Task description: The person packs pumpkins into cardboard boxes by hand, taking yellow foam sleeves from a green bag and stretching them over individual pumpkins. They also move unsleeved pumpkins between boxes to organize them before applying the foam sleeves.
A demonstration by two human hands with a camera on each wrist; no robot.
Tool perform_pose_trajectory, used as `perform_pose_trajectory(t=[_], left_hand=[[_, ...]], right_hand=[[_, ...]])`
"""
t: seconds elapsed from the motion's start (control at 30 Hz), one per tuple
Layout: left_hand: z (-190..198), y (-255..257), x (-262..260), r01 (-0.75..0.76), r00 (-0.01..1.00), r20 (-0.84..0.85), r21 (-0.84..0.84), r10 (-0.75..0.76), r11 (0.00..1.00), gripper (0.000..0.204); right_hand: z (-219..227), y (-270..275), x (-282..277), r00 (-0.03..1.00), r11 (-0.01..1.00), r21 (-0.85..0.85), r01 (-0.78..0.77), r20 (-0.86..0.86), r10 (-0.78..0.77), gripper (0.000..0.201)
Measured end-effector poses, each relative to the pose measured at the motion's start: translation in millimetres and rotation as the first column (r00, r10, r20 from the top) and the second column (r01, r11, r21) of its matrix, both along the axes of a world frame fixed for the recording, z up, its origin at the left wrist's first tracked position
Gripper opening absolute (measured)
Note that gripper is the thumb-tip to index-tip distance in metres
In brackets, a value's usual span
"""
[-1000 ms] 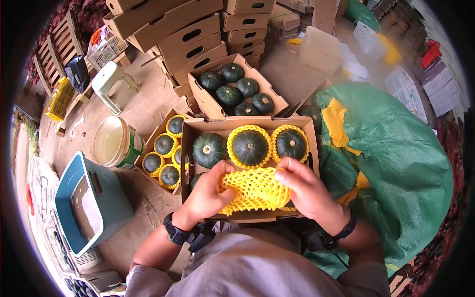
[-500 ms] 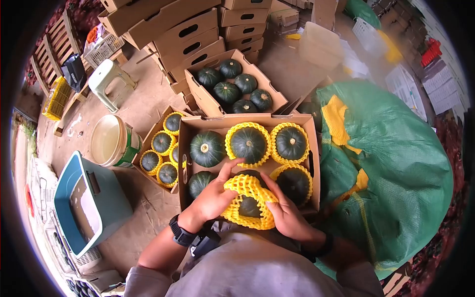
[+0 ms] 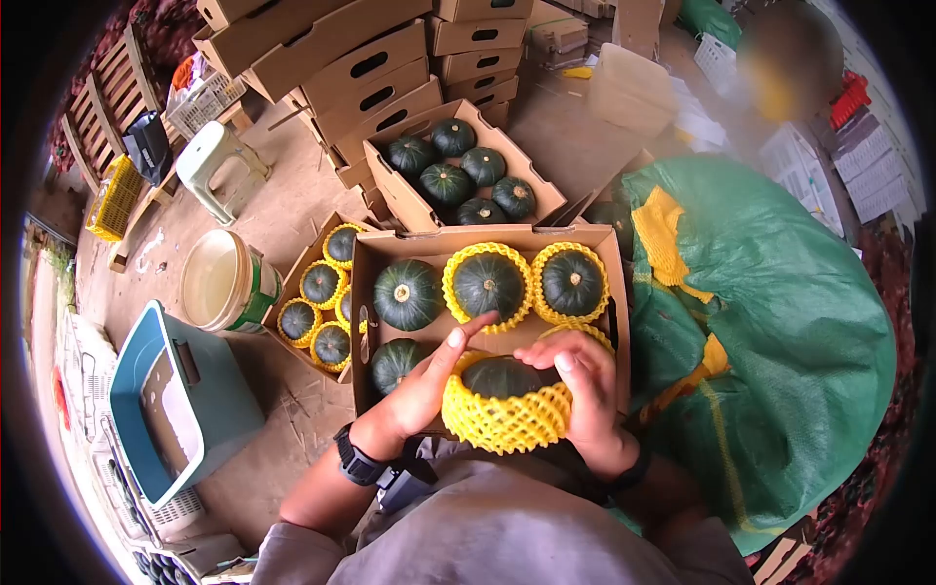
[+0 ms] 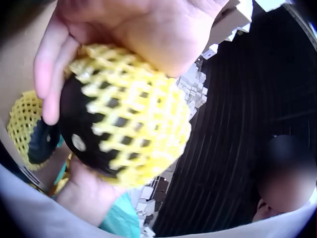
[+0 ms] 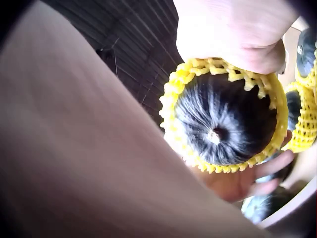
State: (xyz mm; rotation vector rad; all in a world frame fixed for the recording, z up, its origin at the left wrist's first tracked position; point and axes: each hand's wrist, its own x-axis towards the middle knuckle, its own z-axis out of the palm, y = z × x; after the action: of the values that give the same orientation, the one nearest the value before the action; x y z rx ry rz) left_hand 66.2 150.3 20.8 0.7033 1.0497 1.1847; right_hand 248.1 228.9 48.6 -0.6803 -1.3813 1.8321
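Note:
Between my two hands is a dark green pumpkin [image 3: 502, 375], its lower part inside a yellow foam net sleeve [image 3: 507, 419] and its top bare. My left hand [image 3: 414, 395] lies along its left side with fingers straight, pressing it from that side. On the right side my right hand [image 3: 593, 400] holds it, fingers bent over the near top. In the right wrist view the pumpkin's stem end [image 5: 214, 135] shows, ringed by the net's rim. The left wrist view has the net stretched over most of the pumpkin [image 4: 81, 121]. Below is an open cardboard box [image 3: 624, 292].
In the box sit netted pumpkins [image 3: 489, 285] and bare ones [image 3: 407, 292]. Another box of bare pumpkins [image 3: 447, 183] stands behind, and netted ones [image 3: 320, 283] are at the left. A green sack [image 3: 780, 341] with yellow nets [image 3: 661, 234] bulges on the right; a blue tub [image 3: 219, 390] stands left.
The yellow net, stretched flat between both hands a second ago, now surrounds the pumpkin's lower part. Both hands have shifted from the net's edges to the pumpkin's sides, and the pumpkin's bare top has turned upward.

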Motion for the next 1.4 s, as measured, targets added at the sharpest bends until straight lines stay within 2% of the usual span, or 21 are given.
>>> perform_pose_trajectory(t=[0.03, 0.1, 0.17, 0.3, 0.4, 0.43, 0.5, 0.57, 0.7, 0.73, 0.77, 0.83, 0.9, 1.0, 1.1, 1.13, 1.2, 1.27, 1.3, 1.37, 1.4], left_hand=[[3.9, 2.6, -2.3, 0.065, 0.998, 0.025, 0.012, -0.065, 0.998, 0.068], [27.1, 0.6, 0.5, -0.143, 0.956, -0.236, 0.150, 0.176, 0.978, 0.069], [21.8, -1.9, 1.5, -0.272, 0.930, -0.186, 0.232, 0.317, 0.934, 0.071], [10.5, -9.6, 0.7, -0.336, 0.930, 0.202, 0.124, 0.308, 0.934, 0.079], [2.3, -22.4, 11.5, -0.180, 0.807, 0.581, 0.070, 0.107, 0.981, 0.102], [-9.0, -33.3, 6.5, -0.052, 0.752, 0.659, 0.040, 0.013, 0.998, 0.095], [-17.9, -37.1, 4.4, -0.057, 0.787, 0.612, -0.055, 0.079, 0.997, 0.088], [-17.4, -36.8, 9.9, -0.153, 0.883, 0.436, -0.080, 0.172, 0.985, 0.079], [7.7, -37.3, -13.6, -0.029, 0.998, 0.054, 0.097, 0.024, 0.995, 0.058], [3.3, -40.1, -29.7, 0.002, 0.971, -0.237, 0.117, 0.026, 0.993, 0.049], [-0.2, -36.6, -44.2, 0.111, 0.658, -0.753, 0.106, 0.006, 0.988, 0.055], [5.0, -34.1, -38.6, 0.236, 0.055, -0.996, -0.051, -0.066, 0.970, 0.072], [-8.7, -33.9, -42.3, 0.291, 0.035, -0.993, -0.097, -0.112, 0.952, 0.075], [-2.2, -30.5, -36.5, 0.266, -0.023, -0.984, -0.175, -0.175, 0.948, 0.072], [-10.3, -30.9, -26.6, 0.285, -0.124, -0.983, -0.166, -0.135, 0.944, 0.062], [-13.7, -28.7, -24.6, 0.284, -0.120, -0.986, -0.148, -0.118, 0.947, 0.059], [-18.7, -27.9, -22.4, 0.274, -0.098, -0.990, -0.121, -0.097, 0.954, 0.051], [-18.5, -26.7, -21.0, 0.267, -0.082, -0.994, -0.097, -0.077, 0.959, 0.051], [-17.6, -26.6, -20.6, 0.262, -0.078, -0.995, -0.087, -0.069, 0.961, 0.051], [-16.1, -25.6, -19.2, 0.267, -0.060, -0.996, -0.075, -0.061, 0.961, 0.053], [-15.1, -26.5, -19.8, 0.278, -0.052, -0.997, -0.077, -0.065, 0.957, 0.055]], right_hand=[[-3.9, -1.0, -1.9, 0.997, 0.995, 0.062, 0.079, 0.004, -0.079, 0.017], [-12.0, 3.3, -19.6, 0.968, 0.973, 0.112, 0.202, 0.127, -0.215, 0.027], [-3.6, -1.7, -18.9, 0.994, 0.906, -0.416, -0.074, -0.104, 0.034, 0.048], [-13.6, -7.6, -9.2, 0.983, 0.972, -0.189, -0.137, -0.147, 0.110, 0.068], [-14.8, -3.8, -14.3, 0.929, 0.947, -0.202, -0.248, -0.328, 0.173, 0.071], [-14.0, 0.7, -14.3, 0.981, 0.974, 0.128, -0.186, -0.034, 0.192, 0.076], [-11.7, 10.1, -11.3, 0.885, 0.658, 0.696, -0.287, 0.456, -0.097, 0.087], [14.2, 1.5, -16.1, 0.841, 0.529, 0.707, -0.470, 0.541, 0.024, 0.095], [-8.5, 12.1, -14.5, 0.897, 0.645, 0.627, -0.438, 0.353, 0.266, 0.093], [-8.5, 11.8, -15.7, 0.928, 0.726, 0.581, -0.368, 0.280, 0.247, 0.080], [-9.0, 12.6, -19.1, 0.889, 0.625, 0.638, -0.449, 0.390, 0.241, 0.075], [-12.9, 12.4, -26.4, 0.789, 0.402, 0.689, -0.603, 0.589, 0.175, 0.065], [-24.2, 1.6, -32.5, 0.436, 0.353, 0.410, -0.841, 0.900, -0.006, 0.063], [-37.4, -14.5, -44.4, 0.440, 0.382, 0.465, -0.798, 0.884, -0.158, 0.066], [-33.5, 3.0, -26.1, 0.661, 0.460, 0.586, -0.667, 0.751, 0.001, 0.076], [-26.0, 22.2, -21.4, 0.773, 0.600, 0.541, -0.590, 0.592, 0.227, 0.069], [3.6, 59.0, -1.8, 0.880, 0.746, 0.587, -0.315, 0.474, -0.001, 0.037], [3.2, 105.9, 27.7, 0.765, 0.607, 0.795, 0.002, 0.390, -0.513, 0.028], [-3.4, 130.7, 41.1, 0.632, 0.456, 0.889, 0.044, 0.329, -0.702, 0.029], [-53.7, 178.7, 82.7, 0.359, 0.383, 0.921, -0.076, 0.384, -0.851, 0.030], [-68.9, 195.5, 107.8, 0.367, 0.629, 0.768, 0.123, 0.553, -0.747, 0.033]])
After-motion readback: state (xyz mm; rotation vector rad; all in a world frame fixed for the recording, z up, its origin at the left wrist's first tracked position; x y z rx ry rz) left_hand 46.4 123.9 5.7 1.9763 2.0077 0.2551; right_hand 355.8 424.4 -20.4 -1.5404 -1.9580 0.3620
